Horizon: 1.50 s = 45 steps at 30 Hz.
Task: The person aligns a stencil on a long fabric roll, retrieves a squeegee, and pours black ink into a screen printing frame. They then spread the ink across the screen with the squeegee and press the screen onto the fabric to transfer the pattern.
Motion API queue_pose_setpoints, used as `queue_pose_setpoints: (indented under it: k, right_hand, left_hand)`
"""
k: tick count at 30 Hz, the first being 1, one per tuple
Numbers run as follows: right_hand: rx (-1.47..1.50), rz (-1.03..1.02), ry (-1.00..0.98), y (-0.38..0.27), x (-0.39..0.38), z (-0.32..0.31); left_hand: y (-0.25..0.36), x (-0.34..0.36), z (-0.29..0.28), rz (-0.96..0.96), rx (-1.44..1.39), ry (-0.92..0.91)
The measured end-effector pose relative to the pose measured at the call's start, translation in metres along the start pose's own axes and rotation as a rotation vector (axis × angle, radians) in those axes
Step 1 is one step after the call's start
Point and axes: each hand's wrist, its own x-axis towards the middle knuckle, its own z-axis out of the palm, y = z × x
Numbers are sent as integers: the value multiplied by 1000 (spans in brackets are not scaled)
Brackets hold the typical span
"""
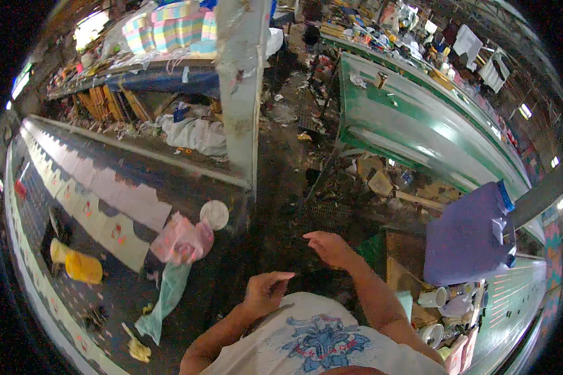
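Observation:
My left hand (264,291) hovers in front of my chest with its fingers loosely curled, holding nothing that I can see. My right hand (330,247) is raised a little further out, fingers apart and bent, also empty. Both hang over the dark, littered floor between two long tables. Nearest to my left hand, on the table at my left, lie a crumpled pink plastic bag (181,240) and a round white lid (214,214).
A long printing table (94,187) with patterned cloth runs along my left, bearing a yellow container (81,267) and a pale green rag (164,300). A green-topped table (413,125) stands at the right, a grimy pillar (241,87) ahead, a purple sheet (466,240) and several pots (441,312) near my right arm.

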Motion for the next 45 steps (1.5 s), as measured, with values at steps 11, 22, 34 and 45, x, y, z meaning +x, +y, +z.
queue_pose_setpoints:
  k: [11,22,34,45]
  right_hand:
    - [126,87,-67,171,154,-95]
    - [-49,-84,114,272,404,-362]
    - [88,-179,96,348,650,-407]
    - [87,-715,-420,194,919,-248]
  left_hand:
    - [-60,208,12,-465,-110,52]
    - [-112,524,51,-78,303,125]
    - [-158,679,-51,-88,482,423]
    - [-170,681,-143,-423,354,1218]
